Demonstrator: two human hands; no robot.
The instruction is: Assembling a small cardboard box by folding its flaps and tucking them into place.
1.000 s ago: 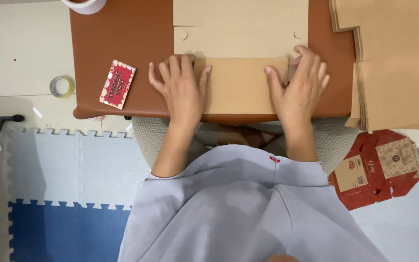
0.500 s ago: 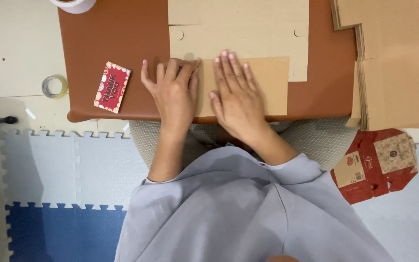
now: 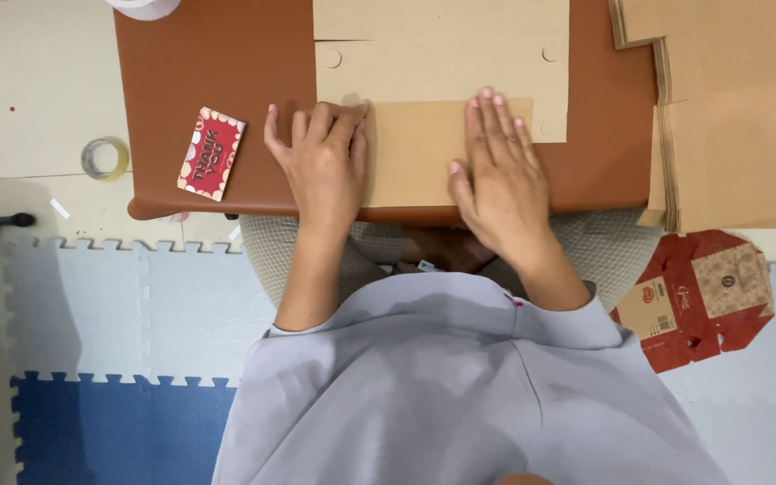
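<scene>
Foam floor mats point(image 3: 92, 305) in pale grey and blue, with jigsaw edges, lie under a low brown table point(image 3: 217, 72) seen from above. On the table rests a flat sheet of brown cardboard point(image 3: 442, 63) with small round notches, and its near flap point(image 3: 410, 153) is folded over toward the person. Both hands lie flat on that flap, palms down, fingers spread and gripping nothing: the left hand point(image 3: 323, 162) presses its left end, the right hand point(image 3: 498, 180) its right part, the two well apart. Left of the left hand, a small red card with a scalloped pale border point(image 3: 211, 154) lies tilted on the table. A stack of flat brown cardboard sheets point(image 3: 729, 108) sits at the table's right edge. On the floor lie a roll of clear tape point(image 3: 104, 158) and a flattened red and tan printed box point(image 3: 702, 301)
</scene>
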